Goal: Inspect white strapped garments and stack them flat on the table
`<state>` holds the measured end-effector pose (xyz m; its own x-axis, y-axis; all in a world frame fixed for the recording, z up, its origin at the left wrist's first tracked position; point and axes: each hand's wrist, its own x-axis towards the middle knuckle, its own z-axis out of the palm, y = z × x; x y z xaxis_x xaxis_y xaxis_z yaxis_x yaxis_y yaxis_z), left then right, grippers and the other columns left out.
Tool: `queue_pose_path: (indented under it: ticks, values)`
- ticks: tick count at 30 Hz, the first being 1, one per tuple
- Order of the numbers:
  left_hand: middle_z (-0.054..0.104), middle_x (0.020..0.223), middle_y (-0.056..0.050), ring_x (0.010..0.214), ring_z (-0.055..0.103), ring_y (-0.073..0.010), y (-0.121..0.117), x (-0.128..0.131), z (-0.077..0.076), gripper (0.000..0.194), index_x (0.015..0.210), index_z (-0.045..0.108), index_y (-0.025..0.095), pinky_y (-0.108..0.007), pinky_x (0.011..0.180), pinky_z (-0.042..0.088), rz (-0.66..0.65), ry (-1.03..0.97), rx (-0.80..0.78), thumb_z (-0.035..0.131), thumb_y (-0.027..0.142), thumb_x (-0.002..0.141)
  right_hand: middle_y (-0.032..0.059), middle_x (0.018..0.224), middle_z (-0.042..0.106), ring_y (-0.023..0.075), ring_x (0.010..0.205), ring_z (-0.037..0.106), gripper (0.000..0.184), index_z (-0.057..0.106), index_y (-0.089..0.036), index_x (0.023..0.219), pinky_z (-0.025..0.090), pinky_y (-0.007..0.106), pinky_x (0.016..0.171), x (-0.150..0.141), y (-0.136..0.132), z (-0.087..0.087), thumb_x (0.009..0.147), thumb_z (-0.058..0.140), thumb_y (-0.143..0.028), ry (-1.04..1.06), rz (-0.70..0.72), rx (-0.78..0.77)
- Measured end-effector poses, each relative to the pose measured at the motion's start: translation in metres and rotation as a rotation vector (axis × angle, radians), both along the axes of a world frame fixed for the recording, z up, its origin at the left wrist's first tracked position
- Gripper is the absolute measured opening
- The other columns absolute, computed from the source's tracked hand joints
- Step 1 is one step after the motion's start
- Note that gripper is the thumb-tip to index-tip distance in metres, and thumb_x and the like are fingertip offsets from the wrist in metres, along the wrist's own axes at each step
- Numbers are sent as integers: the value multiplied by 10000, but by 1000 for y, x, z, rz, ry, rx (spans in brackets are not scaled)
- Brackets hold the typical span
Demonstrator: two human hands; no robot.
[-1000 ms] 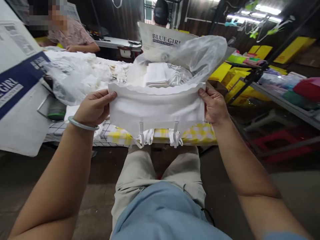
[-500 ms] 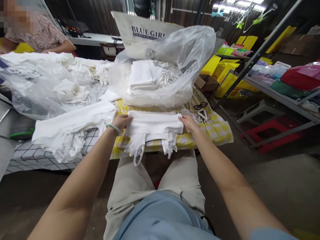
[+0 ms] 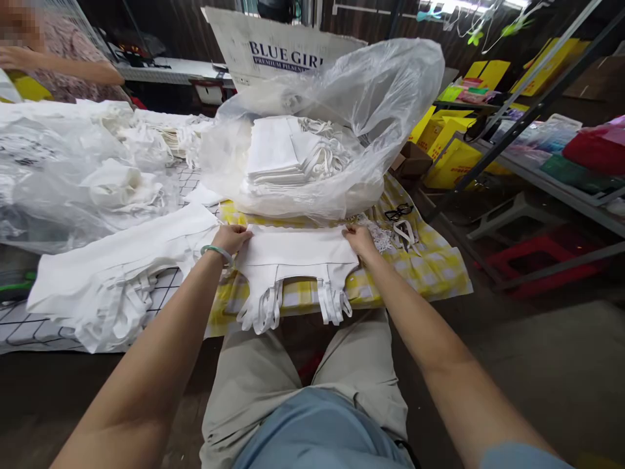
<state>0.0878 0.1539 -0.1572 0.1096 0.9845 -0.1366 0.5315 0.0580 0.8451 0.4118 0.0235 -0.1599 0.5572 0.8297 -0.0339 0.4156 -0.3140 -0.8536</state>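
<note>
White strappy camisoles (image 3: 297, 247) lie flat in front of me on a yellow checked cloth (image 3: 415, 273), their straps hanging over the table's front edge. At their upper left corner my left hand (image 3: 231, 239), with a bracelet on the wrist, pinches the fabric. My right hand (image 3: 360, 241) pinches the opposite upper corner, fingers closed. How many layers lie there I cannot tell. Just behind stands a clear plastic bag (image 3: 312, 202) holding a folded stack of similar white garments (image 3: 273, 148). More white garments (image 3: 127, 241) are spread to the left of my left hand.
Dark-framed glasses (image 3: 399, 212) and small scissors with a white handle (image 3: 404, 231) lie right of my hand. A printed carton (image 3: 288, 55) rises behind the bag. Another plastic bag (image 3: 58, 189) is at left, near a person (image 3: 73, 65). A metal rack (image 3: 561, 166) stands on the right.
The garment's top edge, bunched half a second ago, now lies flatter and smoother between my hands, its strap side spread out. The person at left has raised an arm. My view has shifted slightly.
</note>
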Motion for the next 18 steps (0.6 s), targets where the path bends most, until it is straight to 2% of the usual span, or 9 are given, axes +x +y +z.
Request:
queue_pose_path:
  ticks: [3,6,8,10,13,15,18]
  values:
    - [627,623,-17,589,554,-167,0,1,0,196,734,676,175,-272,580,432,6,161,96,641,350,654,94,938,707,232,916,638,226,688,-143,978,468,371,901,-3,-5,1,804,568,-221,-119,8,-31]
    - [701,912,-98,864,637,-253,-8,8,3,320,1011,683,158,-341,793,475,-16,345,301,571,292,743,157,1171,644,267,1105,572,366,612,-131,1196,399,388,1000,-15,-11,9,851,500,-182,-459,55,-35]
    - [641,1186,-148,1117,576,-284,-17,16,4,441,1226,599,149,-387,961,420,-105,443,478,492,263,813,194,1304,560,285,1234,482,408,552,-103,1277,322,400,1072,-24,-12,12,900,442,-215,-706,139,-32]
    - [479,1420,-150,1327,411,-285,-26,22,3,512,1359,495,149,-425,1087,309,-266,528,566,422,304,877,208,1356,517,296,1322,394,432,565,-78,1257,229,422,1130,-31,-12,11,951,373,-316,-812,262,-79]
    - [281,1550,-140,1435,220,-305,-33,23,-4,644,1461,357,138,-505,1147,179,-441,653,429,350,480,916,187,1399,490,284,1376,334,526,566,-89,1254,158,454,1157,-31,-8,1,979,281,-436,-796,429,-229]
    - [215,1572,-142,1448,177,-314,-31,21,-11,722,1499,273,132,-519,1149,160,-471,693,334,288,560,917,163,1425,472,260,1386,325,541,541,-113,1283,153,451,1160,-26,-6,-7,982,257,-461,-768,472,-292]
    - [176,1584,-131,1454,157,-305,-24,19,-19,747,1519,208,141,-495,1157,158,-483,689,312,241,586,920,155,1430,470,251,1388,323,547,533,-120,1291,157,441,1162,-21,-4,-13,984,246,-469,-765,480,-296]
